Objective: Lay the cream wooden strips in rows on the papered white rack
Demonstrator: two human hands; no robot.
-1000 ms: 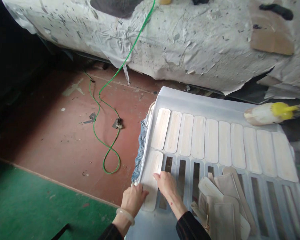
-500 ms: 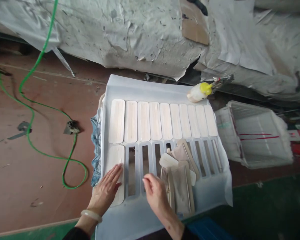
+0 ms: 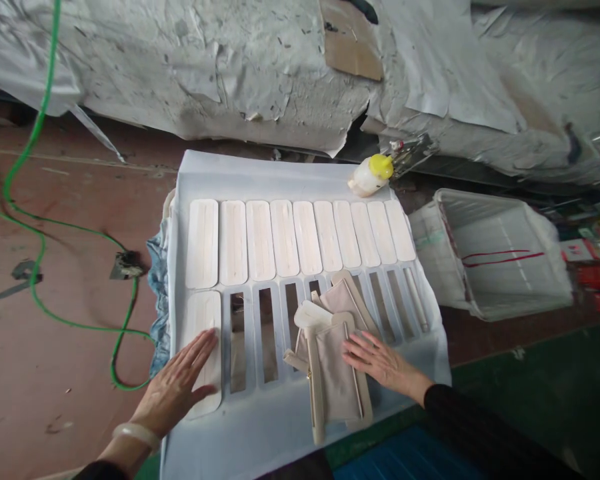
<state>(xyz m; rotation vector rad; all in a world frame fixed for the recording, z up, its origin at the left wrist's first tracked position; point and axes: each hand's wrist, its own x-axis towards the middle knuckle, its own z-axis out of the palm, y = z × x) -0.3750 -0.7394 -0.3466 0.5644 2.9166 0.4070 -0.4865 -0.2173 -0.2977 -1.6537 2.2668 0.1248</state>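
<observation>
Our left hand (image 3: 177, 377) lies flat, fingers straight, on a panel (image 3: 203, 313)
Our right hand (image 3: 377, 360), fingers loosely spread, touches the pouches (image 3: 333, 367) heaped over the slots (image 3: 269, 333)

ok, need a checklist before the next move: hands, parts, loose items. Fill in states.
1. Left hand flat on the white oblong near panel: ok.
2. Right hand open at the pile of beige fabric pieces: ok.
3. Ten white oblong far panels side by side: ok.
4. Dark rectangular slots in the pale blue sheet clear of the pile: not ok, several overlapped.
5. White bottle with yellow cap off the panels: ok.
6. Near panel's underside: cannot tell, hidden.
</observation>
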